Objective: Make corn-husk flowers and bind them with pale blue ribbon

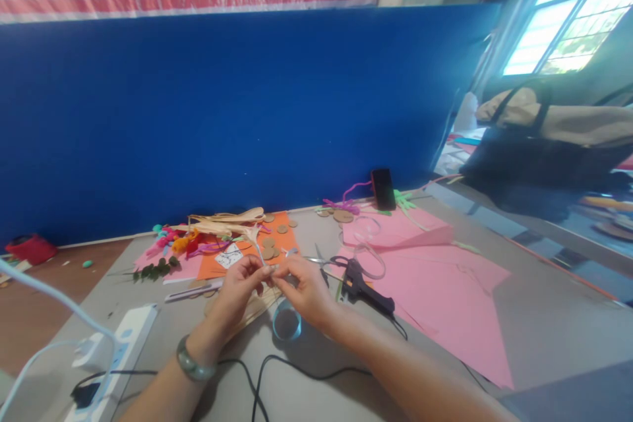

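Observation:
My left hand [242, 285] is closed in a pinch around the thin stem of a pale craft flower [252, 235], whose head leans up and away. My right hand [305, 287] also pinches at the stem's lower end, its fingertips meeting the left ones. Exactly what lies between the right fingertips is too small to make out. Just below the hands stands a round clear bluish container [287, 322]. To the right of my right hand lie a black glue gun [363, 287] and scissors [339, 261], partly hidden behind the hand.
Pink sheets [445, 290] cover the right side, with a phone [383, 189] leaning on the blue partition [247, 112]. At left are a white power strip [123, 356], a box cutter [192, 291] and green leaves [157, 269]. Black cables [306, 376] cross the front. Wooden discs [268, 248] lie behind.

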`<state>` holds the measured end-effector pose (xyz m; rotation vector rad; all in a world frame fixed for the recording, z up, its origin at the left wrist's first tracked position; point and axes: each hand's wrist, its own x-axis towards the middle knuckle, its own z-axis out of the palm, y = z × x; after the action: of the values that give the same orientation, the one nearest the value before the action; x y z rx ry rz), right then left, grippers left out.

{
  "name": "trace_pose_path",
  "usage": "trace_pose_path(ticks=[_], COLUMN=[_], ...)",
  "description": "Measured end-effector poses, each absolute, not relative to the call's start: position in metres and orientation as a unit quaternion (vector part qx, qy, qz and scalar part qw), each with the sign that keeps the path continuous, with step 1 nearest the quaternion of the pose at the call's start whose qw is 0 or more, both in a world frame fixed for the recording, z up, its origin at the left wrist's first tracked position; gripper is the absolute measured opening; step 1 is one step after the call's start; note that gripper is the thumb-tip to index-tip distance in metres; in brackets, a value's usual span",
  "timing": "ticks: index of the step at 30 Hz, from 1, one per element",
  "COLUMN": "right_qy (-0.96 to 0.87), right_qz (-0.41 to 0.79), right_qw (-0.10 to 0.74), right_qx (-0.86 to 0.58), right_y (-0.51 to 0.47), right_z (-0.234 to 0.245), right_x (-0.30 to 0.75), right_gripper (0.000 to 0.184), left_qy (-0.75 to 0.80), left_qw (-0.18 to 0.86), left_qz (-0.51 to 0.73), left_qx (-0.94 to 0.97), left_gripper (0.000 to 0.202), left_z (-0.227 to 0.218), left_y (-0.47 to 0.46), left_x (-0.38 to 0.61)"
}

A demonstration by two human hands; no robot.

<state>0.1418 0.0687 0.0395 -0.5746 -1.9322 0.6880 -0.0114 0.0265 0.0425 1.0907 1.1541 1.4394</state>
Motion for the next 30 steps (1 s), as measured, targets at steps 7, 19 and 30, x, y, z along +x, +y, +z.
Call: trace_pose_path(ticks=[7, 19, 30], right_qy=[-0.800, -0.688, -0.643], right_qz=[0.275, 0.460, 0.526], right_qw=[0.473, 0.471, 0.457], right_qx=[-0.248, -0.306, -0.317], right_y=[0.063, 0.061, 0.060], right_z=[0.037, 0.035, 0.044], right_x=[0.141, 0.135, 0.136], right_gripper=[0.013, 0.012, 0.009], left_qy=[0.455, 0.442, 0.423], left_qw=[0.468, 0.476, 0.526], left_qz=[0.628, 0.668, 0.639], left_qx=[0.424, 0.362, 0.369], left_gripper=[0.023, 0.030, 0.024], left_z=[0.031, 0.028, 0.028], left_y=[0.027, 0.029, 0.029], left_x=[-0.011, -0.008, -0.012])
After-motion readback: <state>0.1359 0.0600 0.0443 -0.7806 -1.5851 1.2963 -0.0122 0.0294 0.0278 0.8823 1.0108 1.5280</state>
